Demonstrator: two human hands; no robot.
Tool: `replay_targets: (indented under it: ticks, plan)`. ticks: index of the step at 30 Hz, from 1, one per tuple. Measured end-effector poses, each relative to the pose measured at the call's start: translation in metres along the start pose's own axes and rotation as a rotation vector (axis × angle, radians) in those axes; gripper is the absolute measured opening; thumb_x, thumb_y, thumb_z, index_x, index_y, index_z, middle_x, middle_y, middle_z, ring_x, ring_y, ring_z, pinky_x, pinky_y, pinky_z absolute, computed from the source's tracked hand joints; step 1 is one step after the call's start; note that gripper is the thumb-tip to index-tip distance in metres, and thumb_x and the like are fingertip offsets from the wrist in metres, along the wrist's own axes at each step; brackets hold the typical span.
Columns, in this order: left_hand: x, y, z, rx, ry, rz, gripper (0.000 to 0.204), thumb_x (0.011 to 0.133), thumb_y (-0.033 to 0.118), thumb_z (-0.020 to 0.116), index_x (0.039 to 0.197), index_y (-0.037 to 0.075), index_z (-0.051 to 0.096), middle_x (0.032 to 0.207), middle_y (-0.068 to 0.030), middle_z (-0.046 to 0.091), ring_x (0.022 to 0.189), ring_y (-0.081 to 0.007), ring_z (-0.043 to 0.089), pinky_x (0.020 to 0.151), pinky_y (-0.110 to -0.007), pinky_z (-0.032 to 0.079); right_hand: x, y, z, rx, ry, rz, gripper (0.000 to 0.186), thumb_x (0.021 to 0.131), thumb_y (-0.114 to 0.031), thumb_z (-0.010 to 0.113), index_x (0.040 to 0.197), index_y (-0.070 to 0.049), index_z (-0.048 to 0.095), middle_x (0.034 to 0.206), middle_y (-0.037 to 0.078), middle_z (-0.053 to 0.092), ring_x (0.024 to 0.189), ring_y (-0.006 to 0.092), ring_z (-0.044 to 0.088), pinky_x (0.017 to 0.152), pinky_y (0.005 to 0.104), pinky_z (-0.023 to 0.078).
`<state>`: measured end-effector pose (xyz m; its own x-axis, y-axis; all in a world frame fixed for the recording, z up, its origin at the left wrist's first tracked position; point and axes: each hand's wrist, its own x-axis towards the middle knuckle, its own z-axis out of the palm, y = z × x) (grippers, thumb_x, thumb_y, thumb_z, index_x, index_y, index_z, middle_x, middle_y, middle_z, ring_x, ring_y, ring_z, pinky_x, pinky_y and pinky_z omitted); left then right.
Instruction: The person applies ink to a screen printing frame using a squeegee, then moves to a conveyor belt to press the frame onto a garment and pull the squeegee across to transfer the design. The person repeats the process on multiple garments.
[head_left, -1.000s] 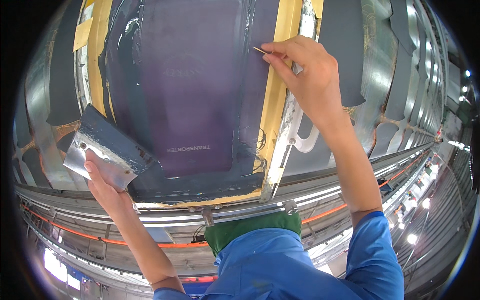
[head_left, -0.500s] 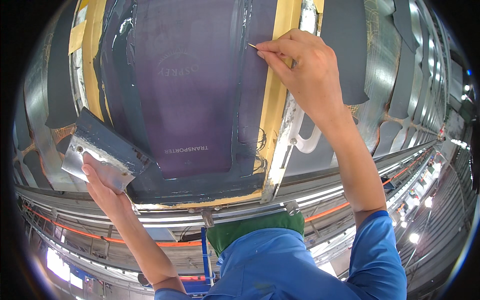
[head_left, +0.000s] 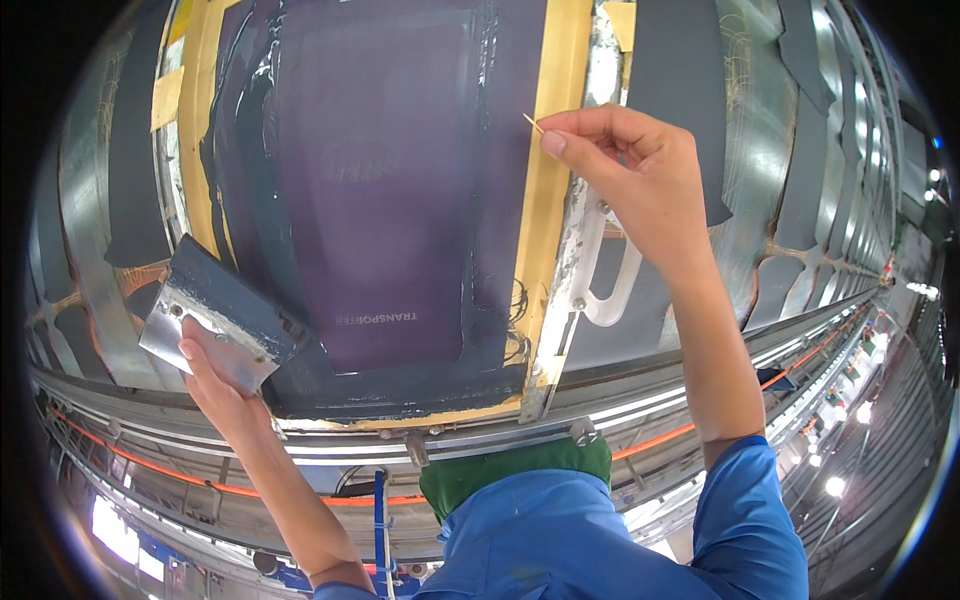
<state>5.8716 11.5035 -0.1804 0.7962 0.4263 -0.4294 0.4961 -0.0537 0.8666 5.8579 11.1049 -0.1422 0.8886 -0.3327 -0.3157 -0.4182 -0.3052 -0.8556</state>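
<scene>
A screen-printing frame with purple mesh [head_left: 400,250] lies in front of me, yellow tape [head_left: 543,215] along its margins. Wet dark ink [head_left: 262,180] coats the mesh's left side and the strip near the front. My left hand [head_left: 225,395] grips a wide squeegee [head_left: 225,315] with a metal holder and an ink-smeared dark blade, tilted over the frame's front left corner. Between the thumb and forefinger of my right hand [head_left: 650,185] is a thin wooden toothpick [head_left: 532,122]. Its tip points up and left beside the right tape, and whether it touches the surface I cannot tell.
Dark fabric pieces [head_left: 680,110] lie on the metal table on both sides of the frame. A white handle [head_left: 615,290] juts from the frame's right rail. Metal rails [head_left: 340,440] and an orange hose [head_left: 230,485] run between the table and my body.
My right hand with the toothpick has moved right and slightly nearer, from over the mesh to the tape. The left hand still holds the squeegee. The light lettering in the mesh looks fainter.
</scene>
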Motion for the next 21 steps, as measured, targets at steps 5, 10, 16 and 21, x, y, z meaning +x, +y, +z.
replay_targets:
  ticks: [5,10,16,21]
  plan:
    - [0.008,-0.004,-0.002,-0.029,-0.041,-0.021,0.072,0.100,0.051,0.052,0.148,-0.001,0.040,0.150,-0.0139,0.044,0.136,-0.0274,0.044,0.113,-0.040,0.034,-0.020,0.001,-0.029,0.166,0.069,0.107,0.019,0.087,-0.015,0.075,0.100,0.000,0.074,0.085,0.000,0.070,0.073,0.0040,0.058,0.065,0.0208,0.045]
    - [0.004,-0.007,-0.007,0.015,0.038,0.019,0.075,0.099,0.053,0.051,0.152,0.003,0.034,0.155,-0.0102,0.038,0.140,-0.0252,0.038,0.117,-0.040,0.027,-0.055,0.065,-0.083,0.331,0.447,0.248,0.016,0.088,-0.010,0.073,0.101,-0.001,0.073,0.086,0.000,0.067,0.077,0.0038,0.056,0.072,0.0200,0.045]
    - [0.007,0.004,0.001,0.032,0.010,0.018,0.069,0.097,0.058,0.051,0.150,0.016,0.039,0.150,-0.0063,0.042,0.136,-0.0241,0.042,0.110,-0.042,0.038,-0.069,0.112,-0.057,0.009,0.495,0.019,0.012,0.082,-0.002,0.076,0.094,-0.002,0.075,0.084,0.000,0.065,0.074,0.0058,0.057,0.063,0.0195,0.044]
    - [0.000,0.005,0.007,0.127,0.106,0.041,0.069,0.097,0.060,0.049,0.150,0.017,0.037,0.149,-0.0068,0.042,0.136,-0.0235,0.041,0.109,-0.042,0.040,-0.055,0.110,-0.054,-0.153,0.466,-0.087,0.013,0.079,-0.001,0.077,0.092,-0.004,0.076,0.083,0.003,0.067,0.068,0.0084,0.059,0.058,0.0215,0.045]
